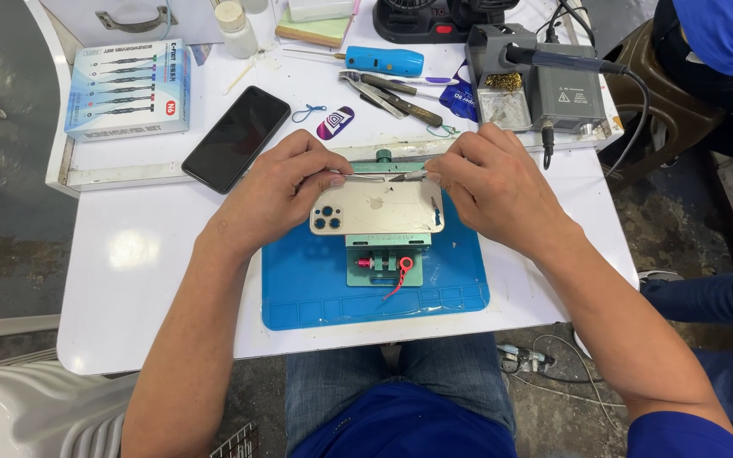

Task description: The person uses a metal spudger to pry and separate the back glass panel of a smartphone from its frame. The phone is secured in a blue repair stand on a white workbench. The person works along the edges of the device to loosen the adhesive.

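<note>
At frame centre, the left hand (277,191) and right hand (489,182) are pinching a thin strip (383,177) above the phone (377,208); their fingertips are hiding its ends.

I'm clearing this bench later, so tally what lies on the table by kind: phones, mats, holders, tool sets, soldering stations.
Phones: 2 (pale phone under both hands, black phone)
Blue mat: 1
Green holder: 1
Boxed tool set: 1
Soldering station: 1
Total: 6

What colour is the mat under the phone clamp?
Blue. The mat shows plainly in the head view, lying on the white table beneath the green clamp.
</note>
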